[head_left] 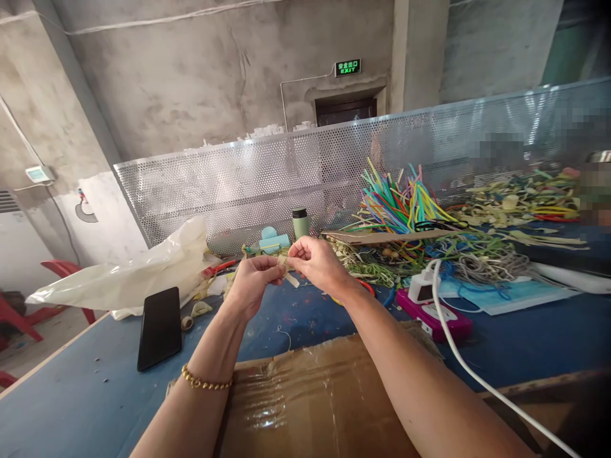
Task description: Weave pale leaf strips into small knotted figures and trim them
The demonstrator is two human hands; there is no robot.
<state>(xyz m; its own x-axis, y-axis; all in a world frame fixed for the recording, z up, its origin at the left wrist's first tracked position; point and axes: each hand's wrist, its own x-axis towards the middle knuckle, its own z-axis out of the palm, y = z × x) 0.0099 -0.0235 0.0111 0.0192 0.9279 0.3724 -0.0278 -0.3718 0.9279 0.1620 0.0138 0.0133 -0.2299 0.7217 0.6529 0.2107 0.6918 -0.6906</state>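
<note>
Strip (291,280) of pale, ribbon-like material sits between two hands above the blue bench (95,388), seen over my remote feed. The left hand (251,280) is closed in a thumb-and-finger pinch at the strip's left side; the right hand (317,261) pinches from the right, fingertips just beside the left's, so I call neither nearer. The strip's loose end slants from that pinch toward the near right, showing below the right hand; whether it touches the bench, I cannot tell. Taped cardboard (324,401) lies at the near side, a black smartphone (161,327) to the left, and a green bottle (300,226) stands beyond the hands.
</note>
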